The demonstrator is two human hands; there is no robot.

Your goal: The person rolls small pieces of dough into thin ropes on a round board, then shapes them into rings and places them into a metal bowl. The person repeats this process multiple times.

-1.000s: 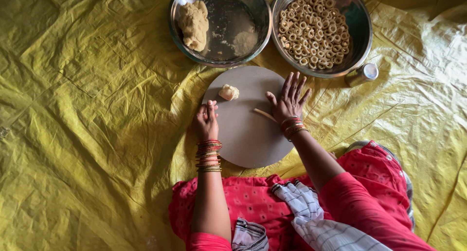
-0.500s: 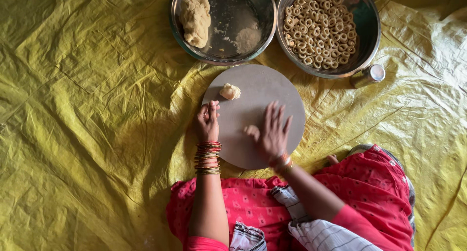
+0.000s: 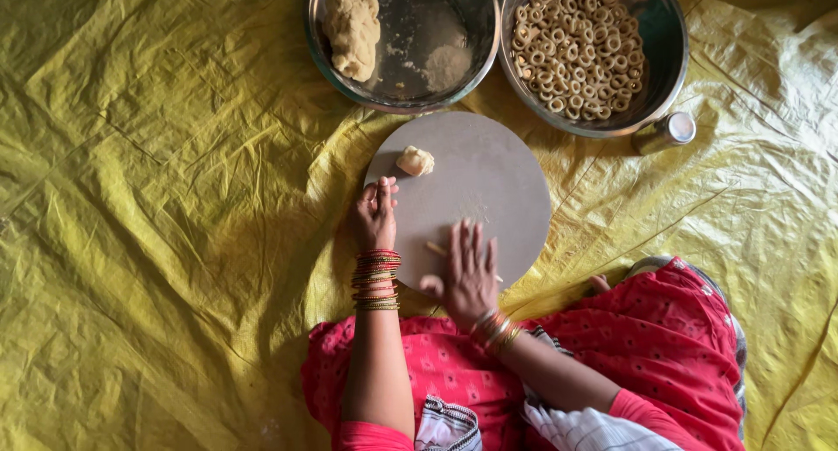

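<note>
A round grey board (image 3: 489, 180) lies on a yellow sheet in front of me. My right hand (image 3: 467, 272) lies flat with fingers spread on the board's near part, on top of a thin dough strand (image 3: 435, 248) whose end pokes out to the left of the fingers. My left hand (image 3: 376, 213) rests on the board's left edge, fingers curled, with bangles on the wrist. A small dough lump (image 3: 415, 161) sits on the board just beyond the left hand.
Two steel bowls stand beyond the board: the left bowl (image 3: 454, 67) holds a big dough mass (image 3: 352, 27), the right bowl (image 3: 659, 75) holds several dough rings (image 3: 576, 45). A small steel container (image 3: 663, 132) lies at the right. My red-clad knees are below.
My right hand has slid across the board from its far right towards me, rolling the dough strand under the palm. The left hand has stayed at the board's left edge.
</note>
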